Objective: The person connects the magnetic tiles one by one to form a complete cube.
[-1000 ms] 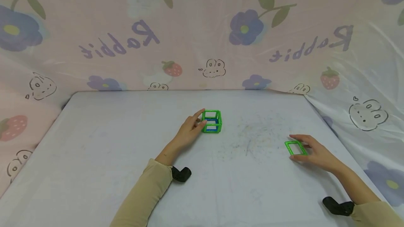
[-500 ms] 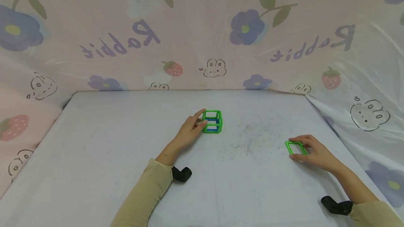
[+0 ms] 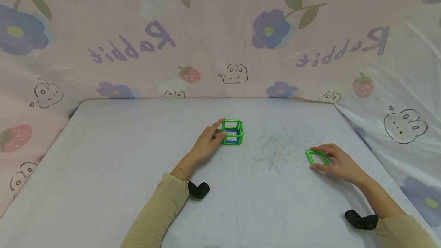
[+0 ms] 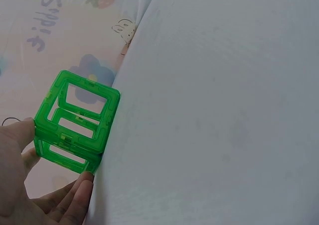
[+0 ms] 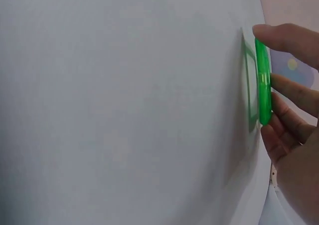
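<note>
Near the middle of the table stands an open-framed cube of green magnetic tiles (image 3: 235, 136), with a blue square low inside it. My left hand (image 3: 204, 141) holds the cube from its left side, thumb at the front and a finger at the back. In the left wrist view, the thumb and fingertips touch the green frame (image 4: 102, 144). Over at the right, my right hand (image 3: 339, 165) pinches a single green square magnetic tile (image 3: 309, 158) between thumb and fingers. The right wrist view shows this tile (image 5: 263, 80) edge-on, slightly above the table with its shadow beside it.
The white table (image 3: 138, 186) carries faint coloured scribbles right of the cube. Behind it and along both sides hangs a printed cloth (image 3: 206, 41) with rabbits, flowers and strawberries. Black wrist mounts (image 3: 199, 190) sit at both sleeves.
My right hand has closed its fingers on the green tile, lifted it slightly and moved it a little to the left. The left hand and the cube have stayed in place.
</note>
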The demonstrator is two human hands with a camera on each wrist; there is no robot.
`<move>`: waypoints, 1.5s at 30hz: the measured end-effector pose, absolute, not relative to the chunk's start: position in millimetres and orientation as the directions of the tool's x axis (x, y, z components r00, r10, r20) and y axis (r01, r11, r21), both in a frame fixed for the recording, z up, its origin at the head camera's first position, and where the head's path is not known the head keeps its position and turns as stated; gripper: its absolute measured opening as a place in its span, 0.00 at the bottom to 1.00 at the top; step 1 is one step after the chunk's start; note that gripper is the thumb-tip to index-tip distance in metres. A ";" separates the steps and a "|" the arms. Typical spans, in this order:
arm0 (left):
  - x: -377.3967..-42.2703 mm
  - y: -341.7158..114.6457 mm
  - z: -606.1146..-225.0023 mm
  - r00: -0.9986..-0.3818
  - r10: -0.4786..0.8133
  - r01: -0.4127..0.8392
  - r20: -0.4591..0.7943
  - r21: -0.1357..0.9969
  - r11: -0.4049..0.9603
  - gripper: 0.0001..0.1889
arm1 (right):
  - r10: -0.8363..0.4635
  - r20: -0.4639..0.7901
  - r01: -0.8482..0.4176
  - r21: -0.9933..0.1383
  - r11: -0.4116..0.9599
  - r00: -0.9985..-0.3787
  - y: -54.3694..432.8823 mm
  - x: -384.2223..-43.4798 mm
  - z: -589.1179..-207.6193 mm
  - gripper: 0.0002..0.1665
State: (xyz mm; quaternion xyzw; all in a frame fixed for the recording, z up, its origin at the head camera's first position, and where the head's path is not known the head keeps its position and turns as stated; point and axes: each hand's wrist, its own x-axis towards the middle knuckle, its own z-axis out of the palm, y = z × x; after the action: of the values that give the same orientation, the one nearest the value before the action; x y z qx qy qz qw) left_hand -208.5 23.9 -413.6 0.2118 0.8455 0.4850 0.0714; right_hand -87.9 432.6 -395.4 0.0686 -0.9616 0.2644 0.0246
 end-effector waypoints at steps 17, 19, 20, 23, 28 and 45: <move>-210.0 23.4 -414.9 -0.899 0.429 0.292 0.084 0.846 0.447 0.28 | -0.156 0.117 -0.195 -0.547 0.814 -0.981 412.2 -107.6 -398.0 0.30; -210.1 23.4 -414.8 -0.900 0.428 0.289 0.082 0.848 0.445 0.28 | -0.165 0.127 -0.208 -0.552 0.807 -0.978 409.3 -110.2 -398.1 0.30; -210.1 23.4 -414.9 -0.900 0.428 0.289 0.083 0.848 0.444 0.28 | -0.170 0.131 -0.214 -0.553 0.805 -0.977 407.7 -111.5 -398.2 0.30; -210.4 23.5 -415.4 -0.899 0.429 0.291 0.085 0.848 0.442 0.28 | -0.179 0.139 -0.226 -0.560 0.797 -0.974 403.7 -115.6 -398.4 0.30; -211.1 23.8 -416.4 -0.896 0.433 0.304 0.096 0.844 0.442 0.28 | -0.194 0.153 -0.247 -0.575 0.780 -0.969 396.8 -122.3 -399.4 0.30; -210.6 23.0 -415.5 -0.890 0.444 0.316 0.106 0.846 0.430 0.28 | -0.188 0.196 -0.268 -0.577 0.771 -0.962 378.9 -139.2 -407.5 0.30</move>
State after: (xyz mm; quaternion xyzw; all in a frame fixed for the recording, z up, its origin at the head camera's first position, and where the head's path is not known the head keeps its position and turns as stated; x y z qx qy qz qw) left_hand -210.6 23.0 -415.5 0.2252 0.8431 0.4838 0.0661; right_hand -139.2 378.9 -407.5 0.1216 -0.9390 0.3155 0.0635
